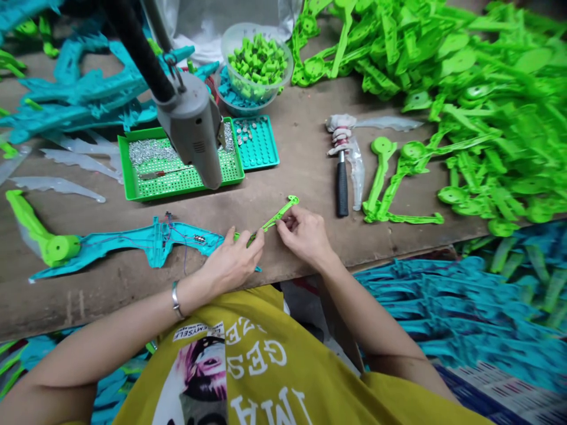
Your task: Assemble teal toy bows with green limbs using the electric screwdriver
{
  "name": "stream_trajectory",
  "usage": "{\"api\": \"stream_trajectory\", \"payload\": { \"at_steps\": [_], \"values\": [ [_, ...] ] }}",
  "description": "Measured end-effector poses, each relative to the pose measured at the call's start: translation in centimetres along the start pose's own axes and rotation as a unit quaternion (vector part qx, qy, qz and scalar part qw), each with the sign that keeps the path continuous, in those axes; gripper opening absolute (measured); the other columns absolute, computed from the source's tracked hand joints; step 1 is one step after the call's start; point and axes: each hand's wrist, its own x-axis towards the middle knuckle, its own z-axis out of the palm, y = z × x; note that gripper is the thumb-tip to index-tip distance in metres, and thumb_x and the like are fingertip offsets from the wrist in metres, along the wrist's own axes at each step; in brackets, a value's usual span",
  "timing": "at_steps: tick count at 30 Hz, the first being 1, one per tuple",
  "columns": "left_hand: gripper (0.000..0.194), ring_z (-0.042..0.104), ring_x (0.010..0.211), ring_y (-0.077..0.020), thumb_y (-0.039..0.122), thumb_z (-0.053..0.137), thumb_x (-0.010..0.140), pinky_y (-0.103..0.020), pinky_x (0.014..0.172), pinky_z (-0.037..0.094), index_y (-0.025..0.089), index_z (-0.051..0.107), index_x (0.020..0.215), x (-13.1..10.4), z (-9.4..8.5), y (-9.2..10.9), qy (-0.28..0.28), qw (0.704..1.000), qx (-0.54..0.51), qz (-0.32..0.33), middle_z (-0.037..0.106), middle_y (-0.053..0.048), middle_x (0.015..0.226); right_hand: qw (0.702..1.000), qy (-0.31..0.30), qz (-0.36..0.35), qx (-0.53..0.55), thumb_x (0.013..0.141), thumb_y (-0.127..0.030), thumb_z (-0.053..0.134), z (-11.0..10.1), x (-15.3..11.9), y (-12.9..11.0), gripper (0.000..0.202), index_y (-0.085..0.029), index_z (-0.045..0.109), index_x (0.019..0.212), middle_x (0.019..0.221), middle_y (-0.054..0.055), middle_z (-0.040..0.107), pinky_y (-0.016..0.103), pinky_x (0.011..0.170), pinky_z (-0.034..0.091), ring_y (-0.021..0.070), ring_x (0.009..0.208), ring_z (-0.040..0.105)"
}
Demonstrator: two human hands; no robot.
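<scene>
While both hands pinch the slim green plastic arm [274, 218] at the table's near edge, left hand [234, 262] and right hand [305, 233] seem to be fitting it onto the teal toy bow body [146, 245]; next likely calls for careful alignment.

green strip [278, 216] | thin, flat, ring at far end | tilted up off surface, near front edge | teal shell [146, 243] | long, open side up, flat along front edge, wires inside

I am seeing a hammer [341, 188] lying beside a green tray [133, 192], with a bowl [233, 41] sitting behind them.
</scene>
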Motion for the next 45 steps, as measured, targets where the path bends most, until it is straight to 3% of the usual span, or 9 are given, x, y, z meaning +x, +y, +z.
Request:
{"api": "stream_trajectory", "payload": {
  "at_steps": [5, 16, 27, 30, 33, 37, 41, 45],
  "values": [
    [0.041, 0.059, 0.109, -0.0312, 0.010, 0.032, 0.096, -0.056, 0.093, 0.052, 0.008, 0.061, 0.126, 0.0, -0.1, -0.1, 0.012, 1.000, 0.019, 0.018, 0.050, -0.020, 0.142, 0.990, 0.015, 0.010, 0.139, 0.082, -0.028, 0.061, -0.6, -0.4, 1.0, 0.009, -0.021, 0.062, 0.088, 0.075, 0.002, 0.067, 0.029, 0.060, 0.053, 0.0148, 0.061, 0.062],
    [0.038, 0.058, 0.107, -0.0277, 0.011, 0.034, 0.096, -0.051, 0.092, 0.053, 0.011, 0.061, 0.124, 0.1, 0.1, -0.3, 0.022, 0.999, 0.032, 0.022, 0.052, -0.017, 0.140, 0.988, 0.081, -0.072, 0.110, 0.083, -0.019, 0.060, 0.2, 0.5, 0.9, 0.003, -0.021, 0.060, 0.081, 0.076, 0.002, 0.068, 0.029, 0.064, 0.057, 0.0144, 0.061, 0.064],
    [0.036, 0.056, 0.102, -0.0247, 0.014, 0.033, 0.099, -0.047, 0.089, 0.053, 0.015, 0.060, 0.123, 0.3, -0.3, -0.5, 0.014, 0.998, 0.053, 0.028, 0.054, -0.012, 0.137, 0.980, 0.067, -0.086, 0.169, 0.079, -0.015, 0.061, -0.1, 0.6, 1.7, 0.008, -0.022, 0.061, 0.083, 0.077, 0.001, 0.068, 0.029, 0.065, 0.057, 0.0154, 0.066, 0.067],
    [0.039, 0.055, 0.103, -0.0250, 0.015, 0.034, 0.099, -0.045, 0.086, 0.051, 0.015, 0.053, 0.133, 0.3, -0.3, -0.7, 0.021, 0.999, 0.041, 0.029, 0.054, -0.013, 0.137, 0.980, 0.058, -0.107, 0.158, 0.078, -0.015, 0.062, -0.1, 0.9, 1.8, 0.007, -0.021, 0.061, 0.080, 0.074, 0.000, 0.067, 0.029, 0.065, 0.057, 0.0153, 0.066, 0.066],
    [0.046, 0.055, 0.102, -0.0260, 0.020, 0.038, 0.100, -0.042, 0.078, 0.049, 0.012, 0.040, 0.145, 0.5, -0.4, -0.9, 0.030, 1.000, 0.005, 0.005, 0.058, -0.014, 0.127, 0.980, 0.062, -0.111, 0.154, 0.078, -0.015, 0.063, 0.0, 1.1, 1.7, 0.007, -0.021, 0.060, 0.079, 0.074, 0.000, 0.066, 0.029, 0.065, 0.056, 0.0146, 0.065, 0.064],
    [0.041, 0.055, 0.095, -0.0253, 0.031, 0.039, 0.102, -0.039, 0.073, 0.045, 0.011, 0.049, 0.136, 1.4, -0.4, -0.7, 0.042, 0.997, -0.042, -0.052, 0.060, -0.011, 0.112, 0.981, 0.048, -0.103, 0.156, 0.079, -0.016, 0.063, -0.1, 1.3, 1.6, 0.007, -0.022, 0.059, 0.079, 0.075, 0.000, 0.065, 0.029, 0.063, 0.056, 0.0142, 0.064, 0.063],
    [0.038, 0.054, 0.097, -0.0245, 0.027, 0.038, 0.102, -0.038, 0.077, 0.045, 0.010, 0.051, 0.133, 2.4, 0.3, 0.0, 0.077, 0.990, -0.052, -0.102, 0.060, -0.011, 0.111, 0.982, 0.029, -0.091, 0.160, 0.078, -0.017, 0.064, -0.2, 1.5, 1.8, 0.008, -0.022, 0.058, 0.080, 0.075, 0.000, 0.065, 0.028, 0.060, 0.056, 0.0135, 0.062, 0.062],
    [0.043, 0.054, 0.101, -0.0239, 0.014, 0.039, 0.099, -0.038, 0.086, 0.046, 0.005, 0.044, 0.140, 2.5, 1.1, 0.5, 0.096, 0.991, -0.044, -0.087, 0.061, -0.012, 0.115, 0.983, 0.025, -0.082, 0.163, 0.079, -0.018, 0.064, -0.2, 1.6, 1.8, 0.009, -0.023, 0.055, 0.079, 0.074, -0.001, 0.063, 0.027, 0.059, 0.055, 0.0126, 0.061, 0.060]
  ]
}}
